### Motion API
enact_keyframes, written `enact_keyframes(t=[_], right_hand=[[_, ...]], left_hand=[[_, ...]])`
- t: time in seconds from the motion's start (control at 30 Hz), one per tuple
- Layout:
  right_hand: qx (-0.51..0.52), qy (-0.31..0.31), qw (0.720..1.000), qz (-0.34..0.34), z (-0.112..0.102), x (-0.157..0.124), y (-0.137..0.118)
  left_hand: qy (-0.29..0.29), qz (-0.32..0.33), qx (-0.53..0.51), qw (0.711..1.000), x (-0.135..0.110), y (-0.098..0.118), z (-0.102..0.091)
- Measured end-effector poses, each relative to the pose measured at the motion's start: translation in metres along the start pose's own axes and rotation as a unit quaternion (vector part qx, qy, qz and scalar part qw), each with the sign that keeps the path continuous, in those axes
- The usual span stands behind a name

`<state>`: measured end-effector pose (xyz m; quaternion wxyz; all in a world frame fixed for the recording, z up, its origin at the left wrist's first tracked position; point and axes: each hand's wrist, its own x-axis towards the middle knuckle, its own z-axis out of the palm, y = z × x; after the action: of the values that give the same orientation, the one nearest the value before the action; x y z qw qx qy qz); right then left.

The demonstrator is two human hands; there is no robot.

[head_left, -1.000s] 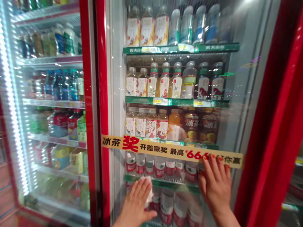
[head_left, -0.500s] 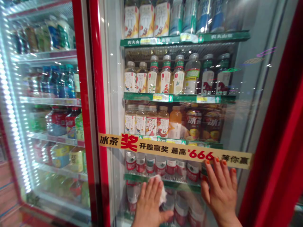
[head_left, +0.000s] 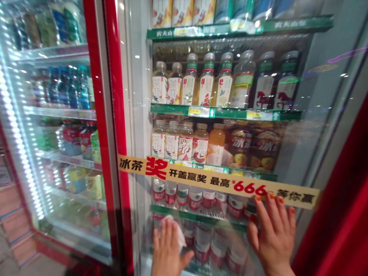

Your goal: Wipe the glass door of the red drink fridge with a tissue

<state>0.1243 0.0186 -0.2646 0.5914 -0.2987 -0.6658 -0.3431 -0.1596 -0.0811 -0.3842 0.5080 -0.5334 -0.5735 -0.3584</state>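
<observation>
My left hand (head_left: 168, 248) presses a white cloth (head_left: 178, 233) flat against the glass door (head_left: 299, 145) of a drinks fridge, low down, in front of the bottom bottles. Only a corner of the cloth shows past my fingers. My right hand (head_left: 273, 234) lies flat and spread on the same glass, just under the right part of a yellow sticker strip (head_left: 218, 181) with red and black print. It holds nothing. Behind the glass, green-edged shelves (head_left: 227, 113) carry rows of tea, juice and water bottles.
A second fridge (head_left: 57, 126) with a red frame (head_left: 107, 126) stands to the left, lit and full of bottles. A red panel (head_left: 345, 199) rises at the right edge. Brick-coloured floor tiles (head_left: 17, 245) show at the bottom left.
My left hand with the cloth slid right along the glass, then back a little left and lower. My right hand stayed flat below the sticker while the view tilted down and shifted right.
</observation>
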Motion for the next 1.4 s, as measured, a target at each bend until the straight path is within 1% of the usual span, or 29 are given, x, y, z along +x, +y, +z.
enact_keyframes(t=[0.07,0.1,0.13,0.17,0.23,0.3,0.33,0.37,0.4,0.43,0.47,0.53,0.57,0.6,0.63,0.67,0.73,0.8,0.87,0.9,0.97,1.03,1.1,1.13,1.17,1.23,1.3,1.33,1.4], right_hand=[[0.009,0.010,1.000,0.002,-0.001,0.001,-0.002],[0.010,0.014,1.000,0.003,-0.001,0.001,-0.003],[0.008,0.018,1.000,0.006,-0.001,0.002,-0.004],[0.005,0.020,1.000,0.008,-0.001,0.002,-0.004],[-0.002,0.020,1.000,0.002,-0.001,0.002,-0.004],[-0.004,0.018,1.000,-0.005,-0.001,0.003,-0.003],[-0.005,0.017,1.000,-0.007,0.000,0.003,-0.003],[-0.006,0.017,1.000,-0.008,0.000,0.004,-0.002],[-0.007,0.017,1.000,-0.009,0.000,0.004,-0.001],[-0.010,0.017,1.000,-0.013,0.000,0.003,0.000],[-0.013,0.017,1.000,-0.019,0.000,0.003,0.000],[-0.017,0.017,0.999,-0.028,0.000,0.002,0.001],[-0.016,0.019,0.999,-0.027,0.000,0.002,0.001],[-0.014,0.021,0.999,-0.024,0.000,0.002,0.001],[-0.012,0.023,0.999,-0.022,0.000,0.003,0.000],[-0.011,0.023,0.999,-0.020,0.000,0.003,-0.001],[-0.011,0.021,0.999,-0.022,0.000,0.004,-0.002],[-0.012,0.020,0.999,-0.023,-0.001,0.006,-0.003],[-0.012,0.022,0.999,-0.030,-0.001,0.006,-0.001],[-0.015,0.022,0.999,-0.039,-0.001,0.007,0.000],[-0.023,0.021,0.998,-0.059,0.000,0.007,0.003],[-0.030,0.026,0.997,-0.068,0.001,0.007,0.004],[-0.027,0.034,0.998,-0.055,0.001,0.007,0.004],[-0.024,0.037,0.998,-0.049,0.002,0.006,0.004],[-0.020,0.038,0.998,-0.045,0.001,0.006,0.004],[-0.013,0.036,0.998,-0.050,0.001,0.006,0.005],[-0.011,0.039,0.997,-0.065,0.002,0.006,0.008],[-0.012,0.042,0.997,-0.069,0.002,0.005,0.009],[-0.015,0.042,0.997,-0.070,0.002,0.006,0.011]], left_hand=[[-0.013,-0.109,0.017,0.994,0.004,-0.041,-0.007],[-0.018,-0.153,0.021,0.988,0.010,-0.054,-0.009],[-0.025,-0.180,0.022,0.983,0.017,-0.057,-0.009],[-0.034,-0.190,0.018,0.981,0.023,-0.050,-0.007],[-0.052,-0.171,0.000,0.984,0.026,-0.011,0.000],[-0.051,-0.078,-0.032,0.995,0.013,0.037,0.007],[-0.039,-0.016,-0.038,0.998,0.003,0.054,0.008],[-0.027,0.025,-0.040,0.999,-0.007,0.062,0.007],[-0.020,0.046,-0.033,0.998,-0.015,0.059,0.005],[-0.019,0.032,-0.025,0.999,-0.020,0.047,0.002],[-0.023,-0.010,-0.016,1.000,-0.019,0.028,-0.001],[-0.034,-0.144,-0.008,0.989,-0.003,-0.016,-0.007],[-0.035,-0.183,-0.009,0.983,0.010,-0.033,-0.008],[-0.036,-0.212,-0.014,0.977,0.024,-0.042,-0.008],[-0.041,-0.227,-0.023,0.973,0.037,-0.043,-0.007],[-0.049,-0.223,-0.032,0.973,0.047,-0.034,-0.004],[-0.065,-0.166,-0.045,0.983,0.051,0.001,0.002],[-0.055,-0.029,-0.034,0.997,0.033,0.035,0.006],[-0.032,0.069,-0.014,0.997,0.008,0.042,0.006],[-0.027,0.077,0.000,0.997,-0.001,0.033,0.005],[-0.032,0.010,0.023,0.999,-0.001,-0.003,0.003],[-0.039,-0.115,0.013,0.993,0.030,-0.042,-0.002],[-0.003,-0.196,-0.032,0.980,0.077,-0.059,-0.006],[0.028,-0.211,-0.055,0.976,0.100,-0.057,-0.008],[0.021,-0.214,-0.078,0.974,0.116,-0.048,-0.008],[-0.010,-0.154,-0.094,0.984,0.126,-0.020,-0.009],[-0.023,-0.056,-0.065,0.996,0.106,0.002,-0.010],[-0.020,-0.023,-0.044,0.999,0.092,0.005,-0.012],[-0.019,-0.035,-0.026,0.999,0.070,-0.008,-0.016]])
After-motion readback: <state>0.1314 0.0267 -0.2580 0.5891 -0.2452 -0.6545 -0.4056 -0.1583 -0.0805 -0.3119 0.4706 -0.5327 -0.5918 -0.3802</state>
